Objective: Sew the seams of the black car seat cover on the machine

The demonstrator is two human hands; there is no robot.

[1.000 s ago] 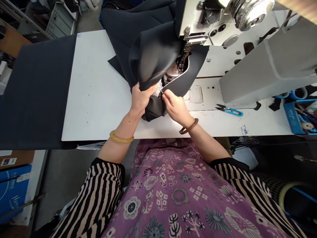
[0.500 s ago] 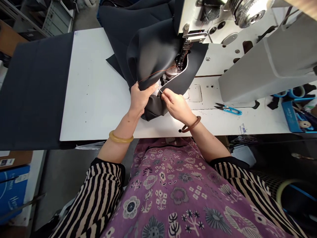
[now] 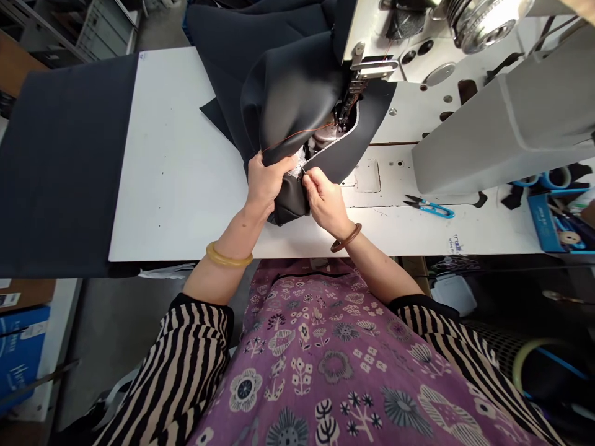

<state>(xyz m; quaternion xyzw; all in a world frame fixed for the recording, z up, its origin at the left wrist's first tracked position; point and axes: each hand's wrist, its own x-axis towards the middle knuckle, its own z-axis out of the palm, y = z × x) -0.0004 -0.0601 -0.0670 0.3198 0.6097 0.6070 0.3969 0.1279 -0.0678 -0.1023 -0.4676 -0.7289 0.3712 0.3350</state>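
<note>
Dark leather-like material [image 3: 297, 87] lies bunched under the presser foot [image 3: 343, 118] of a sewing machine. My left hand [image 3: 266, 183] is closed on a fold of it, thumb pressed beside a whitish inner patch [image 3: 297, 162]. Just right of that thumb, my right hand [image 3: 325, 195] pinches a thin pointed tool [image 3: 304, 168], its tip at the whitish patch; most of the tool is hidden in the fingers. An orange thread [image 3: 302, 132] runs from the presser foot area across the material toward my left hand.
Blue thread snips [image 3: 430, 207] lie on the white table [image 3: 176, 186] to the right. Beyond them stands a blue box [image 3: 548, 220] of small tools. The machine's grey arm cover [image 3: 488, 124] rises at right. A dark sheet [image 3: 60, 167] covers the left end.
My right wrist has swung slightly left and the bracelet with it, while the fingers stay by the whitish patch. My left hand keeps its grip. The whole view has shifted a little.
</note>
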